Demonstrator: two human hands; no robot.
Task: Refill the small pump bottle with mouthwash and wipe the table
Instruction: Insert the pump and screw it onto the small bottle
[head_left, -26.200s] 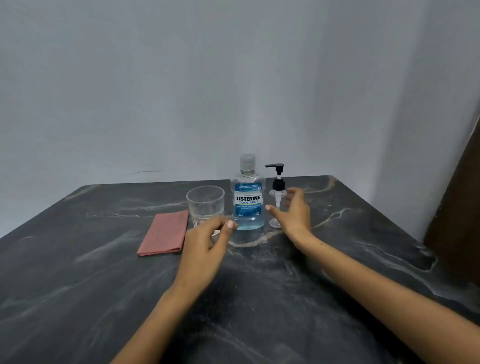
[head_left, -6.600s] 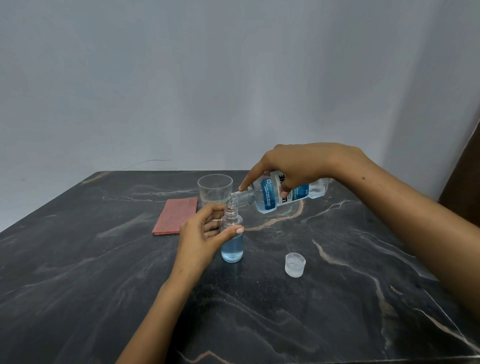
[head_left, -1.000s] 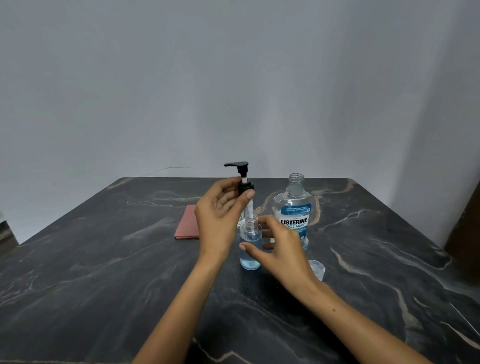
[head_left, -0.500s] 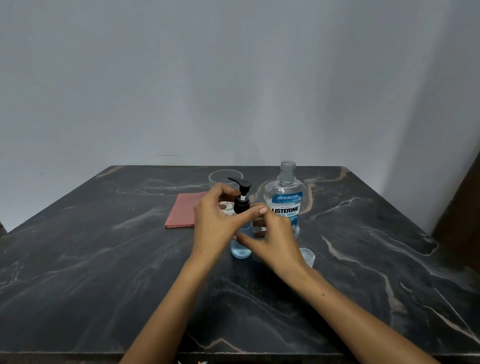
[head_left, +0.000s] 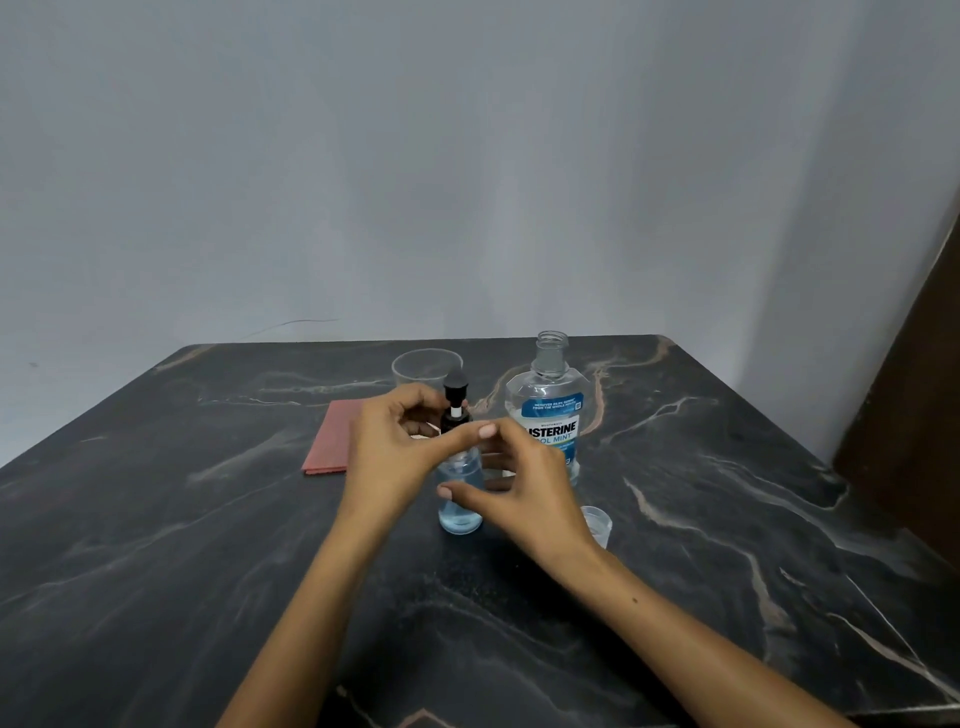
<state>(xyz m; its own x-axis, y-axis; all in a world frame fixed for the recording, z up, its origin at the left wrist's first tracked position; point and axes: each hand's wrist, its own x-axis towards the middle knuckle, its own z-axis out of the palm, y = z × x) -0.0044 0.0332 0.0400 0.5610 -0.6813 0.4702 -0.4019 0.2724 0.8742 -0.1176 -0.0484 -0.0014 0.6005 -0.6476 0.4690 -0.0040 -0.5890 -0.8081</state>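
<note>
Frame centre: small pump bottle (head_left: 460, 499) on table (head_left: 156, 545), blue liquid inside. Left hand (head_left: 392, 457) pinches pump head (head_left: 455, 410), apparently screwing it on; right hand (head_left: 524, 488) grips bottle body. Mouthwash bottle (head_left: 549, 415) uncapped, cap (head_left: 596, 525) lower right. Cloth (head_left: 332, 441) untouched; wiping left.

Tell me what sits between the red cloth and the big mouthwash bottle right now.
In the head view, the small pump bottle, gripped by the left hand and right hand.

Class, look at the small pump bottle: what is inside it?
Pale blue liquid fills the lower part of the small pump bottle. The left hand and right hand cover its neck, so the exact level is hidden.
</note>
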